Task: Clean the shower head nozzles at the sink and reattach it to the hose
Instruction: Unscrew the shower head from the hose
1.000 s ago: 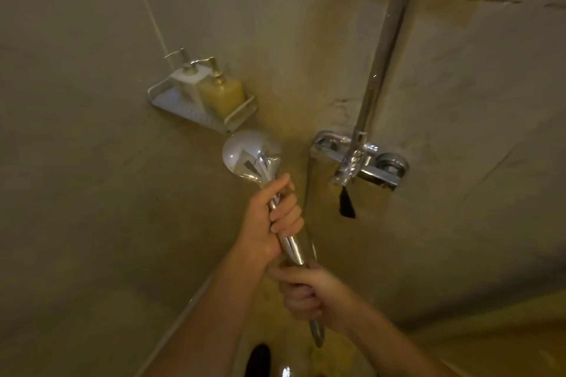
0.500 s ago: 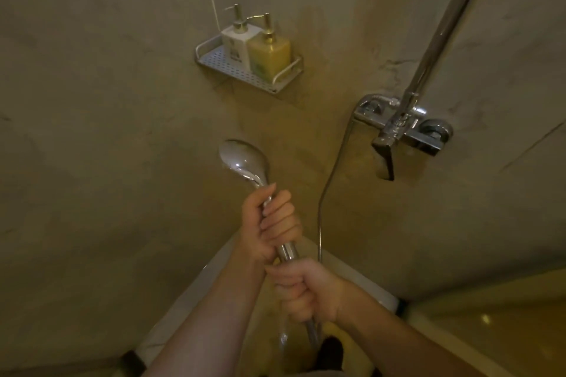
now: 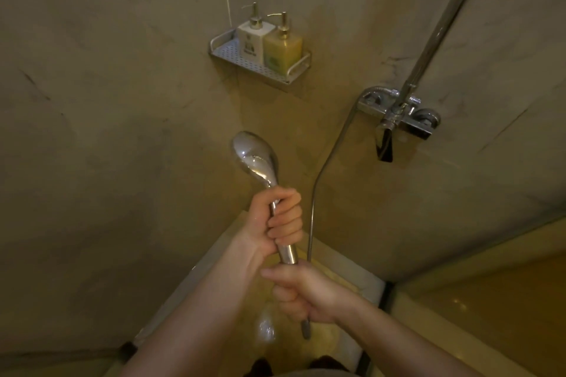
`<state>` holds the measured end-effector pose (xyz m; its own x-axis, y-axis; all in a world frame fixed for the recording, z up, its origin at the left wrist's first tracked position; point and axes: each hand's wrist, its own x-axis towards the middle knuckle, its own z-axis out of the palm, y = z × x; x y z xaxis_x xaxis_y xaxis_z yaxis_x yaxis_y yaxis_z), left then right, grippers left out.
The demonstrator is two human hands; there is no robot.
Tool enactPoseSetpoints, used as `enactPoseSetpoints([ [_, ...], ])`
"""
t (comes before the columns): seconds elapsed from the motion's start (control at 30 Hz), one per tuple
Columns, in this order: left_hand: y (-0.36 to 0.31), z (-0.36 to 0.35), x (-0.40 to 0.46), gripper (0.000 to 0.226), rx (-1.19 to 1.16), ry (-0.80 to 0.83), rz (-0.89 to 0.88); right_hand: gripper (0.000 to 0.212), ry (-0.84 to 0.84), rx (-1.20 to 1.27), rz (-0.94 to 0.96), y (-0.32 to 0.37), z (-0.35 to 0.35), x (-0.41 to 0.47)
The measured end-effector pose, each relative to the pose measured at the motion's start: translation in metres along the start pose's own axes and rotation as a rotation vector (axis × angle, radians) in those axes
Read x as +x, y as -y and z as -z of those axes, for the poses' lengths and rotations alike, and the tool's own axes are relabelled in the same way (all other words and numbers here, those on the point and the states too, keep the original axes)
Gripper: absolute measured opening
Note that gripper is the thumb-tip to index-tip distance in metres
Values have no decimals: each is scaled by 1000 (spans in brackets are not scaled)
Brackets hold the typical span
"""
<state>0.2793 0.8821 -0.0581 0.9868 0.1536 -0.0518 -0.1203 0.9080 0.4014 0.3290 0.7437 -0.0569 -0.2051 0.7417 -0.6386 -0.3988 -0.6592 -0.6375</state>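
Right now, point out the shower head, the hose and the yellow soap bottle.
shower head (image 3: 255,159): head view, back of its chrome bowl.
hose (image 3: 329,156): head view, upper stretch below the tap.
yellow soap bottle (image 3: 282,52): head view, front face.

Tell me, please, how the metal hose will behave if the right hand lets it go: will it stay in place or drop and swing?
The hose likely drops and swings: it curves loosely from the mixer valve to the right hand, so it looks flexible. Its shiny surface may be slippery. The shower head looks rigid in the left hand.
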Motion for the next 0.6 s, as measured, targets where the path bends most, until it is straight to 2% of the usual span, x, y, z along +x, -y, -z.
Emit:
enactPoseSetpoints([
  [0.07,3,-12,0,45,7,5,-4,42,10,13,19,-1,-1,-10],
  [0.17,13,-29,4,47,85,-95,-45,43,-41,1,48,-2,5,-23],
  [0.3,36,-48,10,46,155,-338,-129,39,-120,-5,64,-11,14,-34],
  [0.4,53,-58,12,48,190,-536,-229,40,-106,3,94,-21,23,-38],
  [0.6,76,-67,7,49,249,-807,-375,36,-131,-72,91,-38,26,-45],
])
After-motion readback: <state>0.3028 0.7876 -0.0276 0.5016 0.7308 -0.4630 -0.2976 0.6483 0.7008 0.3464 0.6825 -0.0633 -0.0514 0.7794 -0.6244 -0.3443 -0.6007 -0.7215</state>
